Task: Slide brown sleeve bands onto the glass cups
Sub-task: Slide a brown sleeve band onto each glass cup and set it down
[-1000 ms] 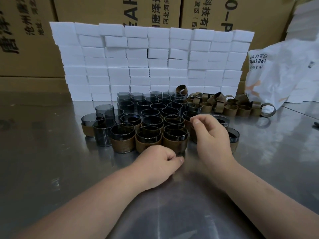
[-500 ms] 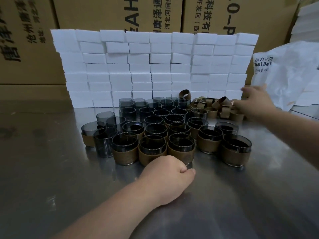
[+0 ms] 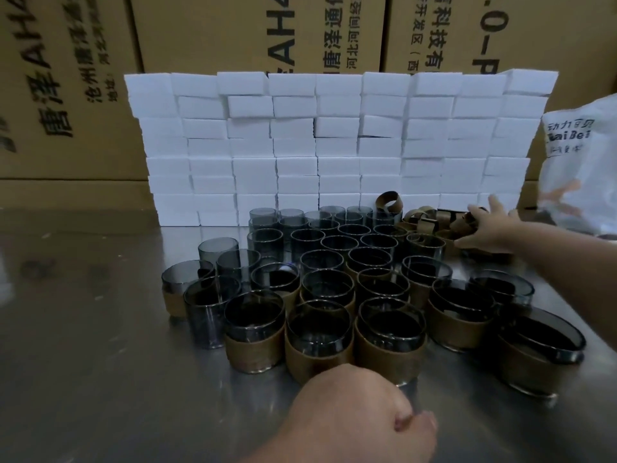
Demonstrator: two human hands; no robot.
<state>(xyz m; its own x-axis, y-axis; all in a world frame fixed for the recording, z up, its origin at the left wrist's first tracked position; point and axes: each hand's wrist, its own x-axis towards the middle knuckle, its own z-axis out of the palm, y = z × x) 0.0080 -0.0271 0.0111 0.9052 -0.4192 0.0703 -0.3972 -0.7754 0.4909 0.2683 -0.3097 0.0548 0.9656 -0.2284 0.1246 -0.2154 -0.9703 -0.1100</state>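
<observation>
The left hand [image 3: 360, 412], low in the middle, curls its fingers under, so I cannot tell if anything is inside. Its arm runs off the bottom edge. At the right, the right hand [image 3: 484, 228] lies on the brown bands [image 3: 430, 220]; whether it holds one is unclear. The white bag [image 3: 581, 155] is cut off by the right edge.

Place: packing wkshop/warehouse | evid: printed shipping cartons [image 3: 233, 45], steel bench [image 3: 83, 329], stacked white foam blocks [image 3: 334, 145], bulk glass cups [image 3: 320, 329]
</observation>
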